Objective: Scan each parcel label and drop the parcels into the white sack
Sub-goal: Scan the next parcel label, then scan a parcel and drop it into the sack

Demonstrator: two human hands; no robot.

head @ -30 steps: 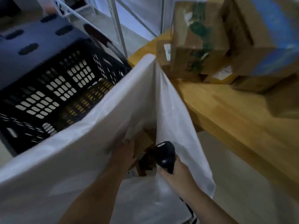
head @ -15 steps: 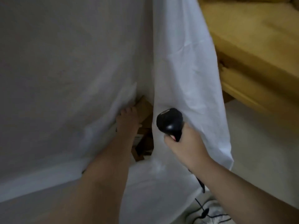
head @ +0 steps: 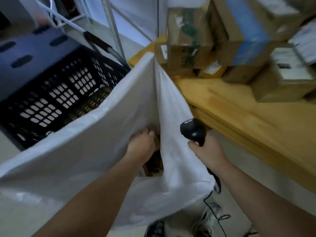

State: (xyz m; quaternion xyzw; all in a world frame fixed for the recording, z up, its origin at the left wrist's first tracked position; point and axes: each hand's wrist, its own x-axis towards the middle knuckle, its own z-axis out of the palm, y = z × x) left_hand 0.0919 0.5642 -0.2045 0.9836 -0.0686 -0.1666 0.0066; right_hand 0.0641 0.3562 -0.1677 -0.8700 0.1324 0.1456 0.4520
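Pale wooden tabletop [head: 248, 120] runs across the right side from about one o'clock down to four o'clock. At twelve to two o'clock on it stands a jumble of cardboard parcels [head: 186, 41], several with white labels, one with a blue face. From where I stand the person's left hand [head: 142, 144] sits near the centre, its forearm coming up from seven o'clock, back of the hand upward, dipped into the mouth of the white sack [head: 102, 134]. Its fingers bend downward against the sack's inner fold, right beside a brown parcel [head: 154, 161] lying inside the sack. Whether they clutch the fabric, the parcel or nothing I cannot tell, since the tips are hidden. The right hand [head: 207, 152], its arm entering from five o'clock, is wrapped tight round the handle of a black barcode scanner [head: 193, 130]. The scanner's head tips up toward eleven o'clock, just outside the sack's right wall and near the table's edge. A dark cable [head: 216, 183] trails from the handle toward six o'clock, past a pale shoe [head: 211, 218] on the grey floor [head: 242, 223]. The sack hangs wide, its far corner drawn up at twelve o'clock beside the table's end. At nine to ten o'clock, behind the sack, sits a black lattice crate [head: 59, 93], and white metal shelf uprights [head: 113, 26] rise at eleven o'clock
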